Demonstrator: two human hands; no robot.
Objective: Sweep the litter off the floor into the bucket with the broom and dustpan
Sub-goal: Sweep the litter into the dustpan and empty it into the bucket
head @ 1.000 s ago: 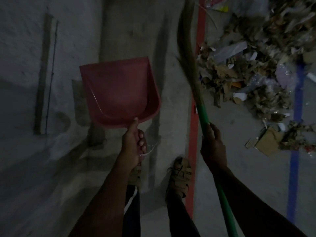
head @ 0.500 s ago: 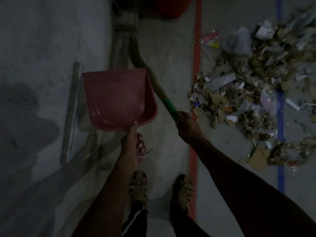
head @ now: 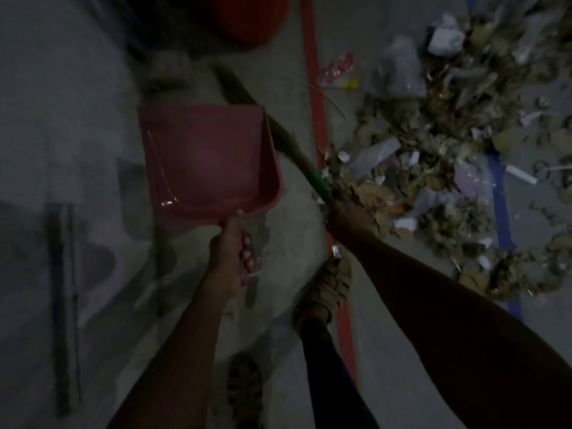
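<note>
We're gripping the dustpan handle in our left hand [head: 230,253], fingers curled round it, thumb lying along the top. The red dustpan [head: 207,162] is hanging just ahead of that hand, pan empty, off the floor. Our right hand [head: 346,218] is wrapping the broom [head: 315,178] at its green shaft; the bristle end is running forward-left of that hand, behind the dustpan's right edge. Litter pile [head: 433,181] is sitting just right of the right hand, spreading farther right. Red bucket [head: 247,20] is standing well ahead of both hands, partly cut off at the top.
</note>
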